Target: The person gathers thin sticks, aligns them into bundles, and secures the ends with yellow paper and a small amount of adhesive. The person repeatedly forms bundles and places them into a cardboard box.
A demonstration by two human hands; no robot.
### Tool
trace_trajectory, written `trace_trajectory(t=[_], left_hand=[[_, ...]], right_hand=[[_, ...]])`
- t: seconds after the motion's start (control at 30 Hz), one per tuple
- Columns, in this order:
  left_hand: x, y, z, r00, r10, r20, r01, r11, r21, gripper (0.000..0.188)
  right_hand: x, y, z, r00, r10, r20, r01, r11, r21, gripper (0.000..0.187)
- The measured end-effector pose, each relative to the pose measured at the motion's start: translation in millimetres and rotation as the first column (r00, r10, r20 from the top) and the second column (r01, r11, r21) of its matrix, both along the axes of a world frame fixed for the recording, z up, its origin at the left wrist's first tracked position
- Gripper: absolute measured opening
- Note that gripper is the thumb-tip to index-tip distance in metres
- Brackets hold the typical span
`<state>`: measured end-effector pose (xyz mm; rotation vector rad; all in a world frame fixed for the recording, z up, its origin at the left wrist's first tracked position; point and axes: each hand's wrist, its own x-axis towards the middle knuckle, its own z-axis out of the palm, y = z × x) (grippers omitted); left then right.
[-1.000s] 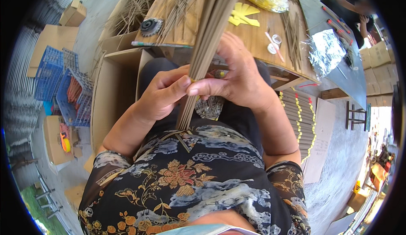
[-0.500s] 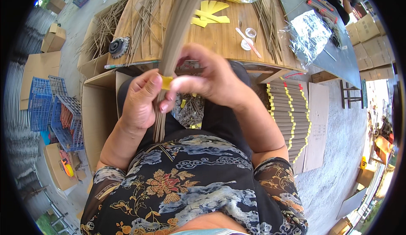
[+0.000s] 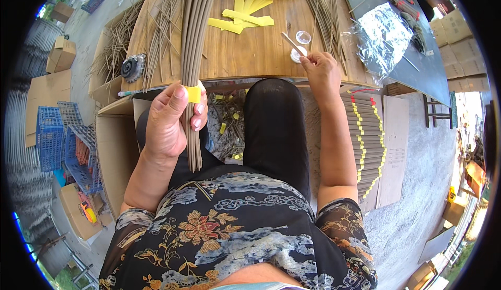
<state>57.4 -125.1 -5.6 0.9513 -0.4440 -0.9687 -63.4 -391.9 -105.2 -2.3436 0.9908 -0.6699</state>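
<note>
My left hand (image 3: 166,115) grips a bundle of brown incense sticks (image 3: 201,34) near its lower end, above my lap. A yellow paper band (image 3: 193,94) goes around the bundle just beside my thumb. Over the table's front edge, my right hand (image 3: 324,75) pinches a thin, pale spatula-like stick (image 3: 292,43). Below that stick stands a small white pot (image 3: 298,54), with a clear round lid or cup (image 3: 303,37) just behind it. Yellow paper strips (image 3: 248,16) lie fanned out on the wooden table (image 3: 245,55), between the bundle and the pot.
Loose sticks (image 3: 162,34) lie at the table's left, and more (image 3: 327,16) at its right. A dark toothed wheel (image 3: 133,68) sits at the left edge. Crumpled clear film (image 3: 385,34) covers part of the dark side table. Banded bundles (image 3: 368,144) lie on cardboard at the lower right.
My right hand has left the yellow band, moved right and picked up the thin stick from the table. My left hand still holds the bundle, which now stands more upright.
</note>
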Motion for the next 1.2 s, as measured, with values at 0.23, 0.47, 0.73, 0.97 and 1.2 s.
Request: trace_trajectory(t=[0.23, 0.47, 0.73, 0.97, 1.2], left_hand=[[4, -3, -6, 1.0, 0.029, 0.003, -0.029, 0.998, 0.052, 0.032], [3, -8, -11, 0.999, 0.024, 0.031, -0.027, 0.995, 0.098, 0.034], [7, -5, -12, 0.999, 0.029, 0.031, -0.032, 0.996, 0.089, 0.033], [10, -6, -7, 0.997, 0.072, -0.016, -0.072, 0.997, 0.016, 0.029], [14, 1, -8, 0.996, 0.058, -0.063, -0.061, 0.997, -0.052, 0.033]], right_hand=[[-27, 13, 46, 0.973, -0.038, 0.229, -0.013, 0.976, 0.219, 0.016], [-28, 10, 45, 0.984, 0.073, -0.162, -0.11, 0.966, -0.232, 0.012], [-12, 5, 41, 0.971, 0.046, -0.233, -0.114, 0.951, -0.288, 0.013], [-14, 3, 57, 0.966, 0.017, -0.257, -0.08, 0.968, -0.236, 0.017], [-29, 3, 64, 0.974, -0.053, -0.221, 0.06, 0.998, 0.027, 0.02]])
